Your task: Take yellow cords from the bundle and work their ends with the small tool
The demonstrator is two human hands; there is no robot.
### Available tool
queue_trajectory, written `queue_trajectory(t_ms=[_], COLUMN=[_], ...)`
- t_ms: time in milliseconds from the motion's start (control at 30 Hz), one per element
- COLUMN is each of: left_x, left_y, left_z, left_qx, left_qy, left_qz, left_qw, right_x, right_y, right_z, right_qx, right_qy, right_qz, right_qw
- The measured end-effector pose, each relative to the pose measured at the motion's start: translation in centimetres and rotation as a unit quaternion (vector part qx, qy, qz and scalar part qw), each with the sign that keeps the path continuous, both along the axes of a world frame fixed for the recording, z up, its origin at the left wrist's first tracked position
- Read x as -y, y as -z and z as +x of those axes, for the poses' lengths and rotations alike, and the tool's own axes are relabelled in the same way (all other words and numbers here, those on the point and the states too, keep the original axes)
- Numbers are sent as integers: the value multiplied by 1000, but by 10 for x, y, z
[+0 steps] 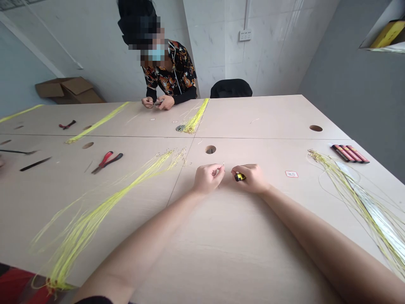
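Looking down over the pale bench [221,253], I see my left hand [207,177] pinching a thin wire-like piece [222,165] between thumb and fingertips; its tip pokes up and toward the right hand, though it is too fine to tell its full length or long axis. My right hand [251,178] is closed around a small yellow-and-black tool [239,177], which lies roughly level, its exposed end pointing left toward the other hand. Both hands rest on the bench near its middle, close to each other but not touching, just this side of a round hole [210,149].

Counting what lies around: one bundle of yellow strands [104,202] runs diagonally at my left, one more [357,198] at my right, and three further bundles lie on the far half, the nearest of them [196,116] beside a co-worker. One pair of red-handled pliers [107,162] sits left of the hole, a smaller red pair [67,124] farther off. Three dark red sticks [349,153] lie side by side at the right edge. A small white label [291,174] sits right of my right hand. The co-worker's two hands [156,102] are together at the far edge.
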State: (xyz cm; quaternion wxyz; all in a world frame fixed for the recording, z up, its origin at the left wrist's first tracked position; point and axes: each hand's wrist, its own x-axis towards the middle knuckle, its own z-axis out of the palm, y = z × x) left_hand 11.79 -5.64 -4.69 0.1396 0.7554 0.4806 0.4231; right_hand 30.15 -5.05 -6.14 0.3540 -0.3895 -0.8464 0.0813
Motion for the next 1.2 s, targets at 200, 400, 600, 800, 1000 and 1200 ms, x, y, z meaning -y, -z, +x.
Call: queue_trajectory(t_ms=[200,400,600,800,1000,1200], left_x=[-4,-6,-6,-7,-5,-5], left_y=[-3,-3,-2,-1,-3,-2], left_z=[-1,-2,-2,-3,-1,-4], left_qx=[123,134,132,118,110,107], left_qy=[-31,-34,-29,-23,-15,-6], left_qz=[-121,-140,-133,-124,-128,-130], left_qw=[985,980,982,985,986,986], right_x=[-1,-3,-6,-7,-2,-6], right_y=[-4,-14,-15,-14,-14,-8], right_z=[-3,-6,-6,-6,-14,-10], right_qx=[8,21,-51,-347,-512,-501], right_qy=[103,208,257,193,46,-34], right_qz=[-63,-164,-177,-307,-387,-421], right_qw=[993,964,949,865,766,755])
